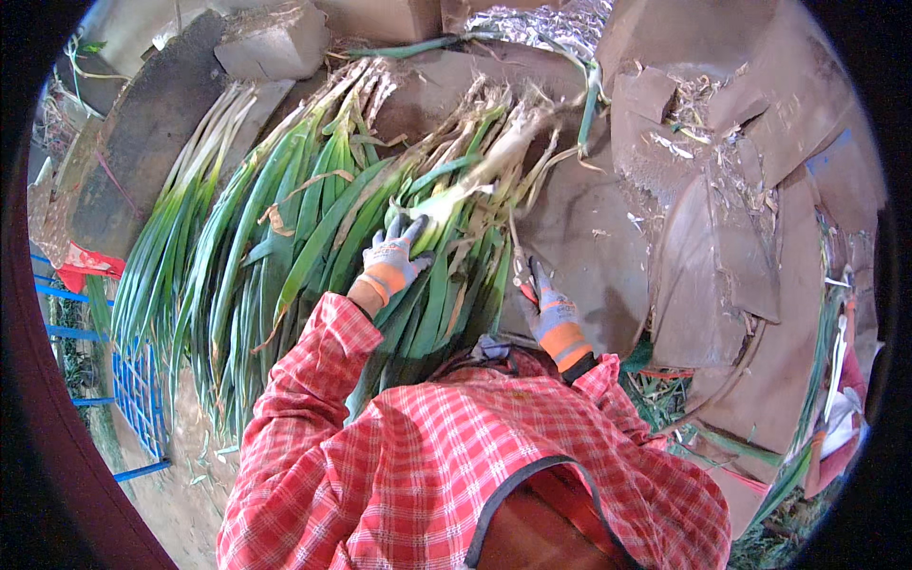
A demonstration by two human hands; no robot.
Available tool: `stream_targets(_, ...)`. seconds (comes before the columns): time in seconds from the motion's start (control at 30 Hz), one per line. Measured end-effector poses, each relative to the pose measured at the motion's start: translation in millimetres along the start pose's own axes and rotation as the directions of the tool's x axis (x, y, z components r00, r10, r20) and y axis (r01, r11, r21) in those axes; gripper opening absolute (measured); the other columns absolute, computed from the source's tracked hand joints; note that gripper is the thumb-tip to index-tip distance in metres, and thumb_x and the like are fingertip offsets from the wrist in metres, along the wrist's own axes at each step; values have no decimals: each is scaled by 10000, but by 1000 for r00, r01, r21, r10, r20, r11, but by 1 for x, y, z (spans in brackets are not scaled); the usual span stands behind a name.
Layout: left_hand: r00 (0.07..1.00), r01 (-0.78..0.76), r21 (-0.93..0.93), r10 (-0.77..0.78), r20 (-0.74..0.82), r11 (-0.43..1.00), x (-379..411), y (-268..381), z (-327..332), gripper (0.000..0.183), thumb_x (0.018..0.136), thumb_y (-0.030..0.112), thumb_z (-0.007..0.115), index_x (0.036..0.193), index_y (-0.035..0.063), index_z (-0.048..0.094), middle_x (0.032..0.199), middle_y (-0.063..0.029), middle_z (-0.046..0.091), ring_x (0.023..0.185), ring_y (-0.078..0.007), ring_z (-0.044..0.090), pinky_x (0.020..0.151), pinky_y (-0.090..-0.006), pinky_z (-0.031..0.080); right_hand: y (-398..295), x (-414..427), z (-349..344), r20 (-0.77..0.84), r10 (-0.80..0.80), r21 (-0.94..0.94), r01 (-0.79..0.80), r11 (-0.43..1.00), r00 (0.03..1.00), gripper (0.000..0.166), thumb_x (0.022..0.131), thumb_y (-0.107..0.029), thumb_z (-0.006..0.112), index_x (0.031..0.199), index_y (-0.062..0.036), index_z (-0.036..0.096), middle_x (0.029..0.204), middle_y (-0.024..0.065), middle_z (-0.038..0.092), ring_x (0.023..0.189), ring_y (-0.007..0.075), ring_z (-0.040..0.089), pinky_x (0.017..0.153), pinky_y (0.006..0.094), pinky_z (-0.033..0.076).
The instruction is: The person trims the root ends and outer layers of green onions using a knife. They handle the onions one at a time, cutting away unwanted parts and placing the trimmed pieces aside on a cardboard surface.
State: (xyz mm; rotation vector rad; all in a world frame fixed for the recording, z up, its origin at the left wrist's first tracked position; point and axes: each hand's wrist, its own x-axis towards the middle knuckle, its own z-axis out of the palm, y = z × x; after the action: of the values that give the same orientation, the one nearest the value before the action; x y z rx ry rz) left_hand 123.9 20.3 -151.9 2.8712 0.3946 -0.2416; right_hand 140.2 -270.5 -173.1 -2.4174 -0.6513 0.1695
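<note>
Long green onions (299,171) lie side by side in front of me, roots away and green leaves towards my body. My left hand (392,260), in a grey glove with an orange cuff, has its thumb and fingers around the leafy part of a thick green onion (449,203). The pale stalk and root end of that onion look blurred. To its right, my right hand (559,313), gloved the same way, is closed around a red-handled hand tool (526,281). The tool's thin front end points towards the onions, and its exact kind is unclear.
Brown sheeting (591,206) lies under and beside the onions. Torn cardboard (712,271) with peel scraps is at the right. A block (271,43) stands at the back left. A blue metal frame (139,399) is at the lower left. Another person's arm (844,427) shows at the far right.
</note>
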Motion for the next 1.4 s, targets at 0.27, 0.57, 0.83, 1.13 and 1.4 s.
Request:
stream_targets(0.27,995,44,-322,-12,101,946,17,15,21,673,801,433,688,1386,190,463,1301,-252,521,1139,-414,544,940,-453,459,-16,10,12,-106,1,-79,-10,997,994,716,885,-390,596,1492,-208,263,845,229,649,738,413,631,661,502,488)
stream_targets(0.57,996,17,-280,-42,-83,960,42,3,58,500,862,233,602,1344,144,501,1247,-251,552,1050,-402,592,884,-457,484,-37,8,19,93,53,-84,-45,995,994,734,882,-385,598,1500,-199,248,890,215,652,760,394,638,669,488,501)
stream_targets(0.83,982,-59,-223,16,-189,973,55,-3,66,337,875,202,538,1187,93,602,970,-180,675,900,-366,644,779,-461,510,-49,6,32,40,-16,-71,19,997,999,731,874,-357,611,1496,-194,263,890,217,649,785,393,636,676,482,503)
stream_targets(1.13,982,63,-254,-105,-155,965,58,8,60,302,867,254,554,1130,115,604,934,-167,682,855,-366,659,735,-476,518,-61,-3,34,89,50,-114,-39,993,995,715,891,-357,599,1495,-176,262,853,229,647,786,394,632,666,480,501)
stream_targets(1.4,932,19,-38,-32,-360,999,28,28,32,541,786,126,574,1323,170,526,1281,-198,498,1066,-353,574,813,-448,479,-22,70,48,-52,98,-147,-105,984,994,617,907,-414,558,1444,-180,365,803,199,653,718,395,628,639,501,491)
